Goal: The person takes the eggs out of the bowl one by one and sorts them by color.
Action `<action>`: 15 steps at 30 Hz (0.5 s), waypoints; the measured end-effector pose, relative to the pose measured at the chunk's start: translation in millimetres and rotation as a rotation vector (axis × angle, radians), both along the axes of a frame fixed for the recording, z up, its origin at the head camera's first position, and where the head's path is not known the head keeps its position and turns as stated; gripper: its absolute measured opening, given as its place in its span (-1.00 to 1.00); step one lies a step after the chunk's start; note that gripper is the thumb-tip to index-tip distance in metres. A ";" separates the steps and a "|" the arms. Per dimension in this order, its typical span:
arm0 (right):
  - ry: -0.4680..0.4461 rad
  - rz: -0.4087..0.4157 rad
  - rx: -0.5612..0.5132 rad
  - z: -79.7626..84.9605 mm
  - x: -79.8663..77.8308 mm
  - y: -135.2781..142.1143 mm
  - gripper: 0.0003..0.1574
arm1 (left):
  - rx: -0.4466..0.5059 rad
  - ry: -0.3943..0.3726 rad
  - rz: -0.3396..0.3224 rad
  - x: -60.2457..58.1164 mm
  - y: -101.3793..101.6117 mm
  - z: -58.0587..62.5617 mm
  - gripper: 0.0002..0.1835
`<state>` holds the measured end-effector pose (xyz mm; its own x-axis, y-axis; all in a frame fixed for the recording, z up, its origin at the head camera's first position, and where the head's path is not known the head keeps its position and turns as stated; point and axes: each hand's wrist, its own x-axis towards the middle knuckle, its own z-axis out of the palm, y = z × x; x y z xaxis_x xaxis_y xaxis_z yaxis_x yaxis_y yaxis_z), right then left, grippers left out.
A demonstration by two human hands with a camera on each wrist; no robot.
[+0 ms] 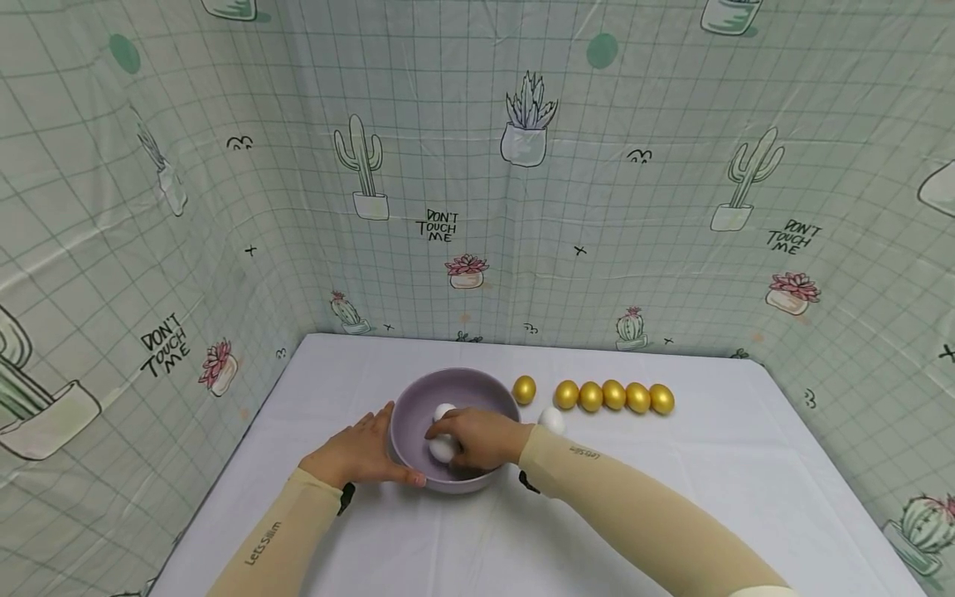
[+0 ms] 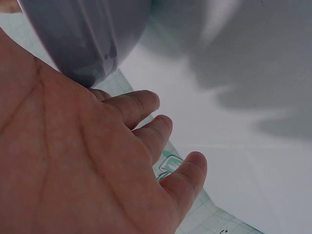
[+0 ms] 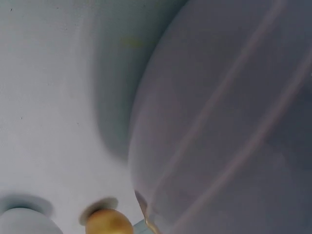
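Note:
A purple bowl stands on the table and also fills much of the right wrist view. Spread along its left side, my left hand steadies it, the thumb at the front of the rim; in the left wrist view the palm lies against the bowl with fingers loosely extended. My right hand reaches inside and grips a white egg. Behind it another white egg is partly covered by the fingers. The right fingers are hidden in the right wrist view.
Right of the bowl, a gold egg stands apart from a row of several gold eggs. A white egg lies beside the right forearm. White cloth covers the table, and a cactus-print sheet rises around it.

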<state>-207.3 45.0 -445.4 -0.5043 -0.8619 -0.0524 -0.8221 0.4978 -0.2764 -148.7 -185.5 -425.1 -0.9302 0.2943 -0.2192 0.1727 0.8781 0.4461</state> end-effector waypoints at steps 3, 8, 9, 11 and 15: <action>-0.004 -0.011 -0.007 5.3 1.0 1.6 -0.36 | 0.000 -0.005 0.001 0.2 0.3 0.9 0.50; -0.027 -0.045 -0.016 13.8 2.7 5.3 -0.35 | -0.003 -0.009 0.000 0.2 0.6 1.4 0.50; -0.027 -0.047 -0.021 15.3 2.6 6.5 -0.35 | -0.004 -0.009 0.000 0.1 0.6 1.2 0.50; -0.027 -0.050 -0.026 17.7 2.1 8.8 -0.34 | -0.009 -0.008 0.000 0.1 0.8 1.2 0.50; -0.024 -0.048 -0.040 22.9 0.7 14.4 -0.33 | -0.014 -0.005 0.002 -0.2 0.9 0.3 0.50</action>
<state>-206.6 59.3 -422.5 -0.5439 -0.8386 -0.0311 -0.7906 0.5245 -0.3161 -148.9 -184.6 -424.8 -0.9297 0.2891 -0.2283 0.1682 0.8846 0.4349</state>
